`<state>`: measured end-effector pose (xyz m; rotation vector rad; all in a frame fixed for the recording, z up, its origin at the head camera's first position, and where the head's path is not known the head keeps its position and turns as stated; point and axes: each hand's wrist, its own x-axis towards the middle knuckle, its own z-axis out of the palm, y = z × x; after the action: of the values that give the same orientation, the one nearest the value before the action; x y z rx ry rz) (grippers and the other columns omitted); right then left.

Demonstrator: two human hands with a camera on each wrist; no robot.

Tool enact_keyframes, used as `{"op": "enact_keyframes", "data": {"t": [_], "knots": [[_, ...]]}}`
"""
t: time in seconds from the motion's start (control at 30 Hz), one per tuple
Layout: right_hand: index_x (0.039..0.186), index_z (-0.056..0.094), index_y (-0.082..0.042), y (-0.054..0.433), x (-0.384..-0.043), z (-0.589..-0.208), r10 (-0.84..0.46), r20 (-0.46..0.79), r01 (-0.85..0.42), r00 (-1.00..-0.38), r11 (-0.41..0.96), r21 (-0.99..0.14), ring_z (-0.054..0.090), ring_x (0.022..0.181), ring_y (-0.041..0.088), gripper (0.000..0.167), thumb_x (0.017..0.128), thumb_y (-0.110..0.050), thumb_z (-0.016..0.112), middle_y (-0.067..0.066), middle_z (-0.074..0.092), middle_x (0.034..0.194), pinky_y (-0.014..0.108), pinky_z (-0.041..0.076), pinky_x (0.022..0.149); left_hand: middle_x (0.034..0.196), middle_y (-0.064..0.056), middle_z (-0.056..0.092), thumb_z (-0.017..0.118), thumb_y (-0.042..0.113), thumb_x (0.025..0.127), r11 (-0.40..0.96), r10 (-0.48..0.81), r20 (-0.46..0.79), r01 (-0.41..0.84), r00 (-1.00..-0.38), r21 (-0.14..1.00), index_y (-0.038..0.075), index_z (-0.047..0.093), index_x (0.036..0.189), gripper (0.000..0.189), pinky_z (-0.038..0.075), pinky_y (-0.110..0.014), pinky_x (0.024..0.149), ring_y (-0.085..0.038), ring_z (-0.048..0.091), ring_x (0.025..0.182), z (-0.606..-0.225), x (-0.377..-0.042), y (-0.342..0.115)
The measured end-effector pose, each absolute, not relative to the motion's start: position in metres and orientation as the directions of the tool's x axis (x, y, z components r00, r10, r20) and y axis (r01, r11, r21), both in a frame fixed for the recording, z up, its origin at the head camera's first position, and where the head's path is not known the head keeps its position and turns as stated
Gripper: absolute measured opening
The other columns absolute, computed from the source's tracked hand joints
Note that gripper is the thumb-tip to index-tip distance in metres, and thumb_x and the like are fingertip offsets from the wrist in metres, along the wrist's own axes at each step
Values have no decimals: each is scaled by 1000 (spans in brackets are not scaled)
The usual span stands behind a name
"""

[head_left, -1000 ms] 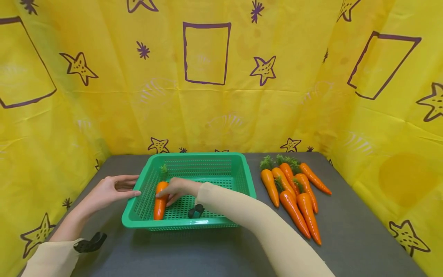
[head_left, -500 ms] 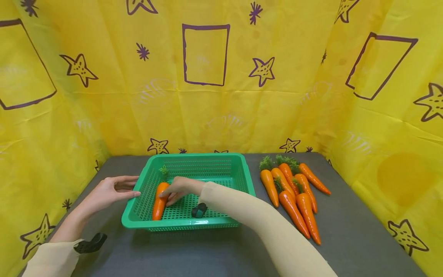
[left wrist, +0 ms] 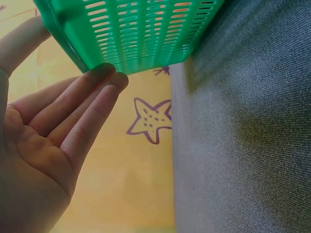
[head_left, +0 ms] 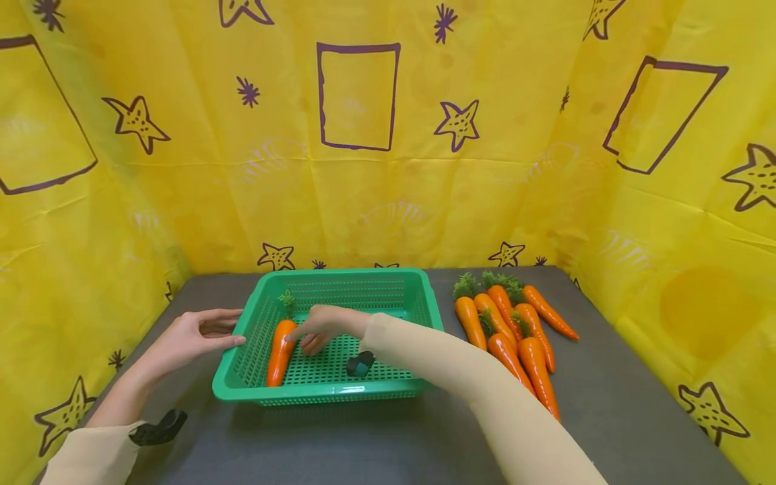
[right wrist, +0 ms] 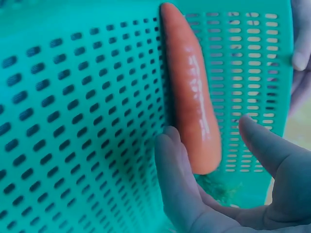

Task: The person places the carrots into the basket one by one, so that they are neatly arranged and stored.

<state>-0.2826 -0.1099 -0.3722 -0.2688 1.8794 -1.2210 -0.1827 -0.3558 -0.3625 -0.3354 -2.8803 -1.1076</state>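
A green plastic basket [head_left: 388,389] stands on the dark table. One orange carrot [head_left: 279,360] with a green leafy top [head_left: 287,298] lies along its left inner side. My left hand [head_left: 192,337] holds the basket's left rim, the thumb over it and the straight fingers against the outside. Inside the basket, my right hand [head_left: 327,325] is at the carrot's right, near its thick end. Its fingers are spread a little. In the right wrist view a gap shows between the thumb and the carrot [right wrist: 194,97]; whether a fingertip still touches it I cannot tell.
Several more carrots [head_left: 537,377] lie in a loose pile on the table [head_left: 612,417], right of the basket. My right forearm crosses over the basket's right rim and partly covers the pile. Yellow patterned cloth [head_left: 364,202] hangs round the back and sides.
My right hand has loosened its grip on the carrot and shifted right, leaving the carrot lying in the basket. The left hand has stayed at the rim.
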Motion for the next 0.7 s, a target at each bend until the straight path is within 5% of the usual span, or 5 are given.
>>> {"op": "enact_keyframes", "data": {"t": [0.07,0.3,0.7], "knots": [[148,14,5,-103,-281,-367,-598,-519,223,-611,500,-837,65,100,35,88,85,-14,72,28,62,107,46,52,88,112,-11,69,72,39,83,723,178,113,208,-978,659,8,55,132,61,53,-22,73,-3,67,93,-363,-183,-356],[119,59,6,-77,-274,-351,-675,-438,27,-594,528,-849,65,103,33,43,88,-21,69,26,63,116,43,53,88,113,-10,69,71,38,84,731,178,113,208,-978,650,8,54,133,60,53,-22,73,0,66,92,-368,-184,-357],[121,62,-6,-5,-283,-310,-757,-316,-128,-571,462,-877,65,106,26,38,91,-29,65,6,70,106,35,54,87,114,-11,68,71,37,85,721,179,113,208,-977,660,8,54,133,59,53,-22,73,2,65,93,-366,-184,-356]]}}
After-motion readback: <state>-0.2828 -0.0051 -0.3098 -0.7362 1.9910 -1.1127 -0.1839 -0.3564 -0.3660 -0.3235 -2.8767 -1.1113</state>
